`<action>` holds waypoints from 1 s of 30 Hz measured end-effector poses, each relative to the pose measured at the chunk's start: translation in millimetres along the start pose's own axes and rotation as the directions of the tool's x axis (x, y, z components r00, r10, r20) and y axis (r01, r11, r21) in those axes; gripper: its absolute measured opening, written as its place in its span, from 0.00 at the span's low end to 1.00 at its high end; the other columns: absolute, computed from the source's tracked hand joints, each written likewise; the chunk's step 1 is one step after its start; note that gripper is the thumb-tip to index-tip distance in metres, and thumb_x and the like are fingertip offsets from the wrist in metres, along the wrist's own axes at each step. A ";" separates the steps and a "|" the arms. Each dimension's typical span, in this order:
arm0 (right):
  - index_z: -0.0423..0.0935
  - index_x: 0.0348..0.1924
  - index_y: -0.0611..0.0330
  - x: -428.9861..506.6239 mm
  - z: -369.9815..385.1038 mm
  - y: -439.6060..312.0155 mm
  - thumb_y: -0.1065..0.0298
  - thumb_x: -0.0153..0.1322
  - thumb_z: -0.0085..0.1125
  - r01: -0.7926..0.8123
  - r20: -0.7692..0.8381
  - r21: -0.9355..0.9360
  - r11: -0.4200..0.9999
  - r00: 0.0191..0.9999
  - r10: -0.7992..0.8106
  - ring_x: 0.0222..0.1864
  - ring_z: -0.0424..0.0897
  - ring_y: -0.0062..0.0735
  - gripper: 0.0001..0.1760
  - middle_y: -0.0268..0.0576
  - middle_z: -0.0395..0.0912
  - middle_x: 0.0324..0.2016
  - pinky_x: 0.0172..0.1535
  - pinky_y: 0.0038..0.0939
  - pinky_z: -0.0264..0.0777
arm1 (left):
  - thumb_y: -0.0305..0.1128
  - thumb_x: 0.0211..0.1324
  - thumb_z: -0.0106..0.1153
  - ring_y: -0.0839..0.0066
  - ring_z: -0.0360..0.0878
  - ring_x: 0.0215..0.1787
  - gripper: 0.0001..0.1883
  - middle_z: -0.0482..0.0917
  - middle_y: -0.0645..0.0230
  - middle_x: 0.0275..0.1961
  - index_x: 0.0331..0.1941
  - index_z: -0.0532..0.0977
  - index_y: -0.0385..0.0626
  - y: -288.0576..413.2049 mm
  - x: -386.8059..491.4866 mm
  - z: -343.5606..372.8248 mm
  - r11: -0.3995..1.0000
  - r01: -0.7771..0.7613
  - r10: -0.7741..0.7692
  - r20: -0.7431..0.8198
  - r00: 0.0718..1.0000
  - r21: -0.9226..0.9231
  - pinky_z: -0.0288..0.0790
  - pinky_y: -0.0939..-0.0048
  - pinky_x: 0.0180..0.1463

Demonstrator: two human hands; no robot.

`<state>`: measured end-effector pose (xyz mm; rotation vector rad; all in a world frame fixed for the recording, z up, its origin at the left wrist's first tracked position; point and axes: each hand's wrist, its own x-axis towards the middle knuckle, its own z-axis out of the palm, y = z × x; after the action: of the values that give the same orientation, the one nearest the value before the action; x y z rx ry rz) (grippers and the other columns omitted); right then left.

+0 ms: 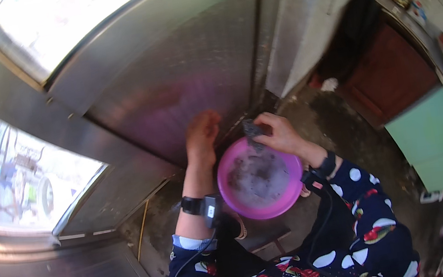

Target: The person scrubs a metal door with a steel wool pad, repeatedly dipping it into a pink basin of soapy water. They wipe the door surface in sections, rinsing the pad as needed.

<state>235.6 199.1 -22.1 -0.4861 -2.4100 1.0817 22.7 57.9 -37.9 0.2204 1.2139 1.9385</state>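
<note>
My right hand grips a wet, dark grey scrap, perhaps a cloth or scouring pad, over the far rim of a pink plastic basin. Cloudy, sudsy water with dark patches fills the basin's bottom. To the left of the basin, my left hand is raised before a brushed metal panel. Its fingers are curled and blurred, and I see nothing held in them. Both my wrists carry black straps with small cabled devices, the left device bearing a white label.
The basin stands on a wet, dark floor between my feet. A brown cabinet door and a pale green one stand at right. A yellow stick lies at left, near a bright window opening.
</note>
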 end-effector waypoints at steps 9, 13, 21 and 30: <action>0.82 0.50 0.63 0.6 -11.3 -9.7 0.68 0.67 0.77 -0.085 -0.064 0.163 0.983 0.993 0.096 0.47 0.87 0.43 0.20 0.47 0.83 0.43 0.51 0.39 0.80 | 0.35 0.79 0.58 0.74 0.86 0.57 0.12 0.88 0.68 0.54 0.59 0.81 0.46 2.9 -4.3 16.8 0.999 0.021 -0.018 0.073 0.997 -0.043 0.75 0.73 0.54; 0.82 0.51 0.64 -1.5 -13.0 -7.6 0.67 0.68 0.77 -0.143 -0.030 0.172 0.975 0.988 0.150 0.47 0.86 0.43 0.21 0.48 0.83 0.44 0.50 0.40 0.81 | 0.34 0.79 0.57 0.74 0.87 0.57 0.12 0.88 0.67 0.54 0.59 0.81 0.45 1.3 -3.4 17.2 1.000 0.015 -0.014 0.051 0.999 -0.014 0.75 0.72 0.54; 0.82 0.51 0.64 0.0 -14.9 -1.0 0.67 0.68 0.78 -0.062 -0.064 0.168 0.984 0.995 0.074 0.48 0.86 0.46 0.21 0.49 0.83 0.46 0.50 0.40 0.81 | 0.36 0.80 0.55 0.72 0.84 0.62 0.14 0.87 0.67 0.58 0.61 0.80 0.46 -0.3 -1.4 16.6 1.000 0.014 -0.015 0.086 0.996 0.013 0.73 0.68 0.59; 0.82 0.52 0.62 36.2 -54.9 16.7 0.70 0.70 0.76 -0.036 -0.434 0.046 0.998 0.899 0.052 0.45 0.86 0.33 0.19 0.43 0.84 0.44 0.48 0.32 0.81 | 0.36 0.80 0.56 0.71 0.84 0.62 0.14 0.86 0.67 0.58 0.61 0.79 0.46 0.9 2.6 18.0 0.999 0.032 -0.031 0.077 0.997 -0.009 0.73 0.68 0.60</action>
<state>236.8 260.6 6.8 -0.6926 -1.9892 0.9173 30.0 71.7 -28.4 0.2668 1.1500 1.8918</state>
